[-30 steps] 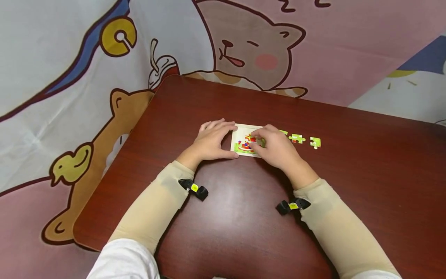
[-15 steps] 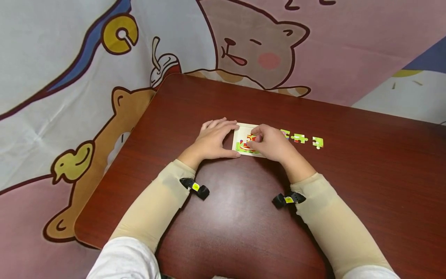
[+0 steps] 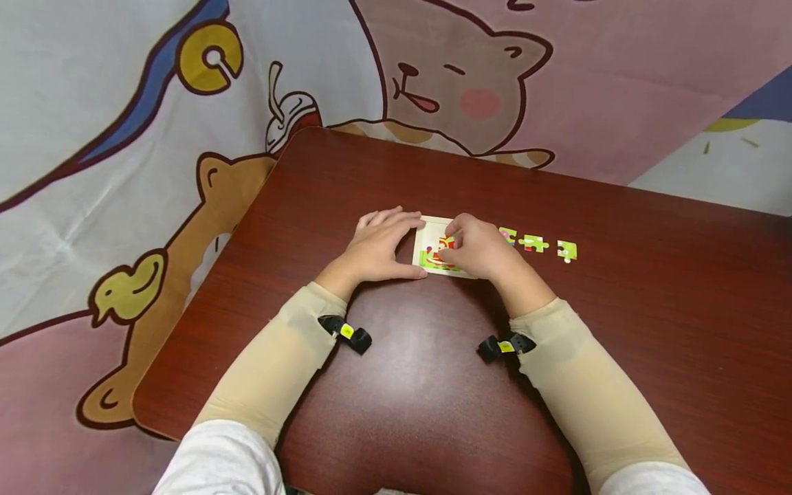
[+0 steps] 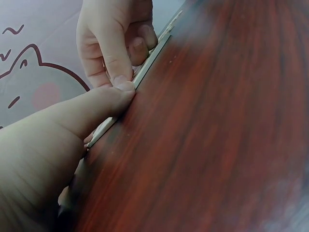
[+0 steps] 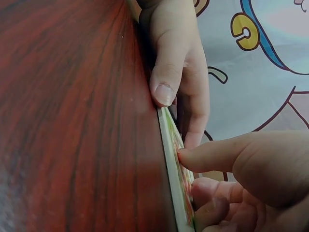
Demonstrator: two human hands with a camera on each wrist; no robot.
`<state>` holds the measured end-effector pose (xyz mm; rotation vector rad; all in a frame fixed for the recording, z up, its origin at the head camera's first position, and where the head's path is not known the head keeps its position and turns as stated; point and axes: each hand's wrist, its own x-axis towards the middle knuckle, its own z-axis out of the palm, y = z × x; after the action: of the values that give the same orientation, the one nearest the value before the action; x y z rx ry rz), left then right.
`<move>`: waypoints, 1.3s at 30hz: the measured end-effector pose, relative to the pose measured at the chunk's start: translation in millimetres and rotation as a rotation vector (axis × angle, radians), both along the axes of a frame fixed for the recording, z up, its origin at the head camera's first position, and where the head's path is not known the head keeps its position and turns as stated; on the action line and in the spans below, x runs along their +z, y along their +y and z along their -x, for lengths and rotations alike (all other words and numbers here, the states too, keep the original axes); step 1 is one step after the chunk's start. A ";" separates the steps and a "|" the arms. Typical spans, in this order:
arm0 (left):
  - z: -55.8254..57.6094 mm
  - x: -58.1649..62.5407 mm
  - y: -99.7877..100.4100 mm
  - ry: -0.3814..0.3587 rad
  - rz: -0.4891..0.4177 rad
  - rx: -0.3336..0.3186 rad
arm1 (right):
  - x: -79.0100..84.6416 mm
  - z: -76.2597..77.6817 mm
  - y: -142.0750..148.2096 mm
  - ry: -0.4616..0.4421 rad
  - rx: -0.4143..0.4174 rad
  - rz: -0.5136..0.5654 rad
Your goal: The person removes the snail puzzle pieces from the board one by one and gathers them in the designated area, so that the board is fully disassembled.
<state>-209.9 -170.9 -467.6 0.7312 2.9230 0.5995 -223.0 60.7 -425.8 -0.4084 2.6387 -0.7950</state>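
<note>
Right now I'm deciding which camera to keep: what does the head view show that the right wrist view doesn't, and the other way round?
Only the head view: three loose puzzle pieces right of the puzzle tray, both white sleeves and the yellow duck drawing.

Only the right wrist view: a low, nearly edge-on look along the tray's side, and the left thumbnail close up.

Both: the left hand, right hand, tray, table and yellow bell drawing.
</note>
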 end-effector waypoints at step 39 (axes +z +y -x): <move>0.9 -0.8 0.3 -0.007 0.001 -0.006 | 1.2 4.9 0.1 -0.047 0.046 -0.030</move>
<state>-210.8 -170.6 -468.4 0.7361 2.9132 0.5989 -227.9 60.7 -424.6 -0.4352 2.5847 -0.7406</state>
